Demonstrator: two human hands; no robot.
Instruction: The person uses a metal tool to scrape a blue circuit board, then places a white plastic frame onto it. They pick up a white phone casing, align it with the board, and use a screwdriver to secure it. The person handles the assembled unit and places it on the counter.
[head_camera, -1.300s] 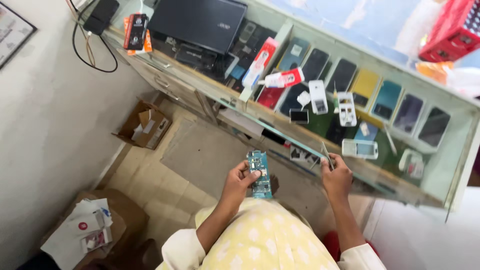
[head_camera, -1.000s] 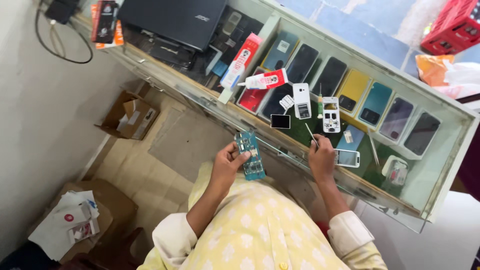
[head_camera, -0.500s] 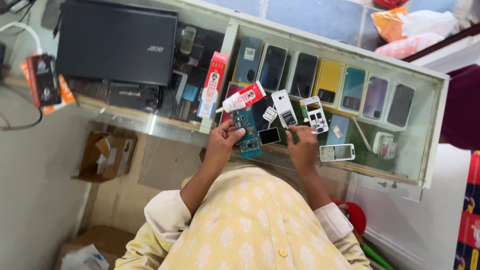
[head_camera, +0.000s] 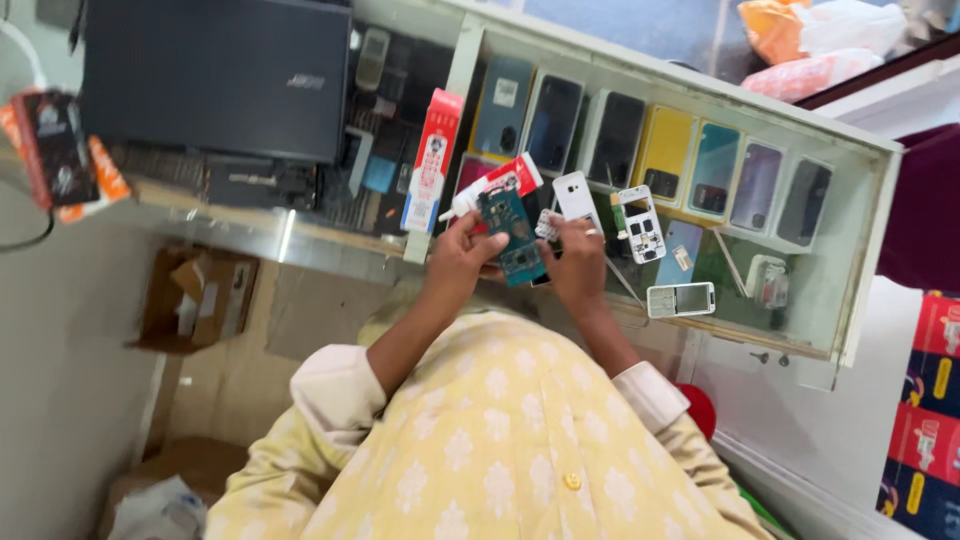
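Note:
A teal-green circuit board (head_camera: 510, 235) is held upright over the glass counter (head_camera: 800, 300) by my left hand (head_camera: 460, 262), whose fingers wrap its left edge. My right hand (head_camera: 578, 268) meets it from the right, fingertips pinched on a small pale part (head_camera: 546, 226) against the board's edge. A white phone back cover (head_camera: 575, 195), a white phone frame with its insides showing (head_camera: 640, 222) and a small keypad phone front (head_camera: 680, 299) lie on the glass just beyond my right hand. A glue tube (head_camera: 490, 185) lies behind the board.
A closed dark laptop (head_camera: 215, 75) sits at the counter's left, with a red and white box (head_camera: 432, 160) beside it. Several phones (head_camera: 665, 150) are displayed under the glass. A cardboard box (head_camera: 195, 300) is on the floor at the left, and red boxes (head_camera: 925, 420) are stacked at the right.
Both hands rose from below the counter's edge up over the glass and came together. The right hand, apart before, now touches the board held by the left. The view swung round.

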